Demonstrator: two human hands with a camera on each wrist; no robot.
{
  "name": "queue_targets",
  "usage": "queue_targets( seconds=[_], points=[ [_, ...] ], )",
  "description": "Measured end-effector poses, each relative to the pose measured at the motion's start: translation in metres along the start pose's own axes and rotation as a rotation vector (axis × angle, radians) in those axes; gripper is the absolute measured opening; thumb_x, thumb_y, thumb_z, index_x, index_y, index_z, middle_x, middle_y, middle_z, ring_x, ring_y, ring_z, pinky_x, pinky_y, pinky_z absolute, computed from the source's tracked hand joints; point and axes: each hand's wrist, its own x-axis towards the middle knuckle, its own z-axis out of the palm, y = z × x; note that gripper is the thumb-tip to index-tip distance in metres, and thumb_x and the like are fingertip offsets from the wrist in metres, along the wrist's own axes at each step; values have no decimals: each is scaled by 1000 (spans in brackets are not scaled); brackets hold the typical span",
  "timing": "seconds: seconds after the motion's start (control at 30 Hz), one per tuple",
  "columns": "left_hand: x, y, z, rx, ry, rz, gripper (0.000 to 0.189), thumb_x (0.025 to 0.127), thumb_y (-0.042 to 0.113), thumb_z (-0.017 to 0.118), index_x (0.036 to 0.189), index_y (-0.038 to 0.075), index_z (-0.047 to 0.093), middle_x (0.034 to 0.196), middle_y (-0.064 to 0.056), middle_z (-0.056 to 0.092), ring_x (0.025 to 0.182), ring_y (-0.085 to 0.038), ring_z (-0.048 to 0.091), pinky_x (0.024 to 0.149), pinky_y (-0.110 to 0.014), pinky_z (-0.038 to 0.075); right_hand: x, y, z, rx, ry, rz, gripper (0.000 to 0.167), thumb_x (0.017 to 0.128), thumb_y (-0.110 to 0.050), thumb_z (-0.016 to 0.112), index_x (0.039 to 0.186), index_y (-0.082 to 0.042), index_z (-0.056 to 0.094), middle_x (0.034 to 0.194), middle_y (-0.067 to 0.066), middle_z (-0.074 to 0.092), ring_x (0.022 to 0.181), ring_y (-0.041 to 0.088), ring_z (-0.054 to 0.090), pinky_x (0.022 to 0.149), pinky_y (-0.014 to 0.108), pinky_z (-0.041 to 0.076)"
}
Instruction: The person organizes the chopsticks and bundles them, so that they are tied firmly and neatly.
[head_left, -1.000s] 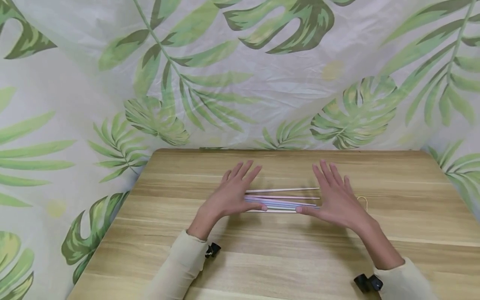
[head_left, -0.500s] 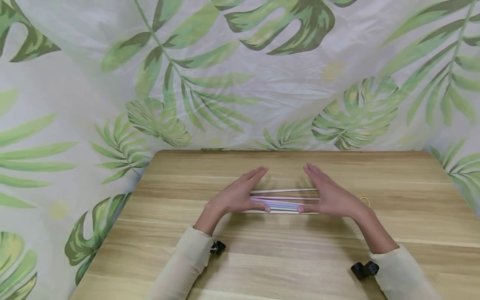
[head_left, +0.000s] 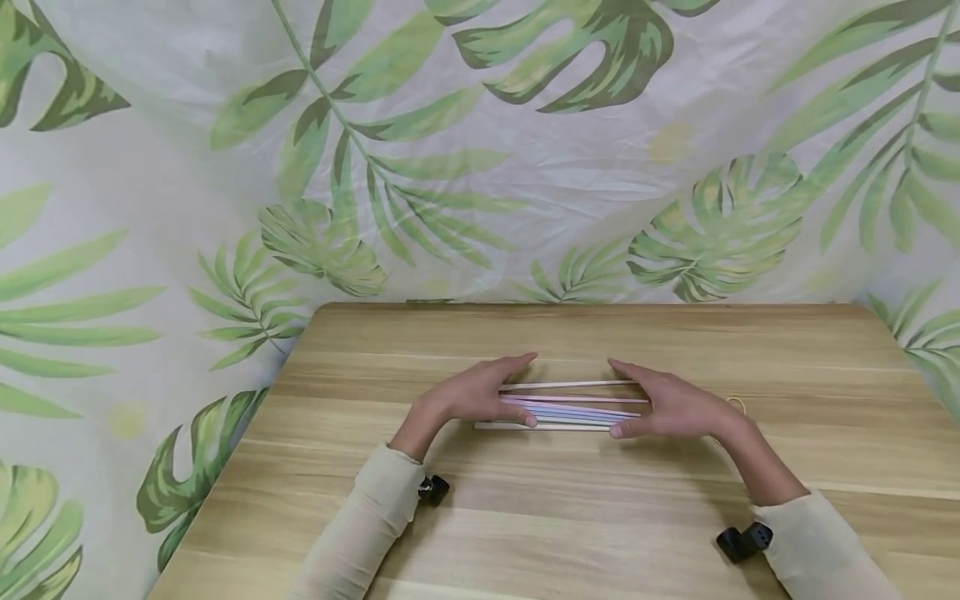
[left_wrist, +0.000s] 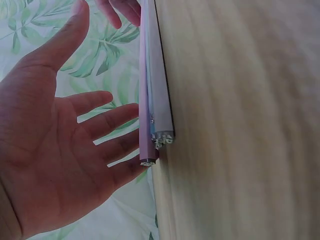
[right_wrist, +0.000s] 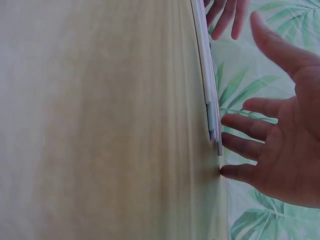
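Several slim pastel sticks (head_left: 577,412), in white, pink, lilac and blue, lie crosswise on the wooden table in a loose, slightly fanned bundle. At their left end is my left hand (head_left: 480,394), thumb held apart and fingers straight. Facing it from the right end, my right hand (head_left: 678,406) is spread in the same way. Neither hand curls round a stick. Shiny, crinkled tips show on the sticks (left_wrist: 162,95) in the left wrist view, where the little finger reaches close behind them. In the right wrist view the stick ends (right_wrist: 214,120) are uneven, near the fingertips.
A thin gold-coloured wire loop (head_left: 738,404) lies on the table (head_left: 555,517), partly behind my right wrist. Leaf-patterned cloth (head_left: 570,200) hangs behind the table's far edge. A small black device (head_left: 744,542) sits at each sleeve cuff.
Both hands have lowered and their fingers tilted inward, no longer pointing up and away. The right hand first moved slightly inward, then back right. The sticks stay almost in place.
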Motion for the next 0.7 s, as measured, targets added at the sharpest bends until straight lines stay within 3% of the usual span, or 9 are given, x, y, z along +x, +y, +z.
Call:
queue_targets(
  seconds=[0.5,0.7],
  points=[
    [-10,2,5,36,-35,18,97,92,48,84,169,14,35,167,-8,50,158,-30,41,129,-49,34,-12,-8,6,-17,-2,-40,88,94,-43,83,159,4,45,158,28,54,148,51,47,117,67,41],
    [-16,4,7,59,-16,19,90,93,41,85,166,12,41,163,-10,54,154,-32,44,128,-49,35,-15,-10,8,-33,19,-61,78,93,-40,84,151,3,56,149,24,61,138,47,55,110,63,47]
  ],
)
